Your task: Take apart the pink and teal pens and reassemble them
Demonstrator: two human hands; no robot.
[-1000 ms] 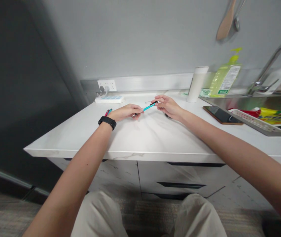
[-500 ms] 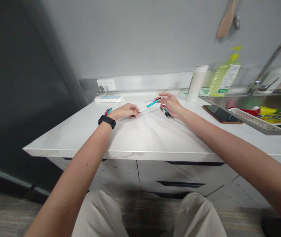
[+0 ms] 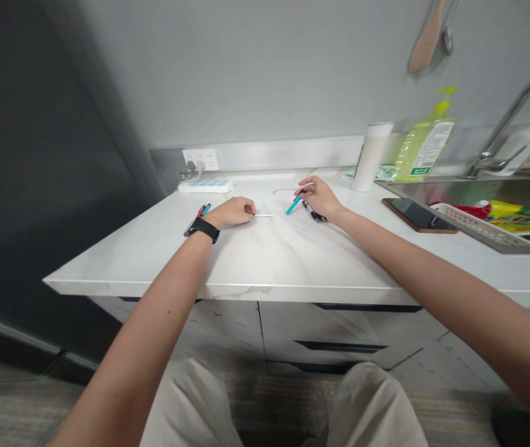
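Observation:
My left hand (image 3: 233,212) rests on the white counter (image 3: 269,254) with its fingers pinched on the end of a thin white pen refill (image 3: 264,215), which sticks out to the right. A black watch (image 3: 203,228) sits on that wrist. To the right, my right hand (image 3: 321,197) holds a teal pen barrel (image 3: 293,204), tilted with its open end pointing down and left toward the counter. The refill and the barrel are apart. Several dark pens (image 3: 314,214) lie under my right hand. A red and a teal pen (image 3: 202,210) lie behind my left wrist.
A power strip (image 3: 206,185) lies at the back wall under a socket (image 3: 200,160). A white cylinder (image 3: 372,157), a green soap bottle (image 3: 424,147), a phone (image 3: 416,215), a sink with tap (image 3: 502,143) and a drain tray (image 3: 483,230) holding packets stand to the right.
The pen came apart: my left hand drew the white refill out leftward, and my right hand carried the teal barrel away and tipped it downward.

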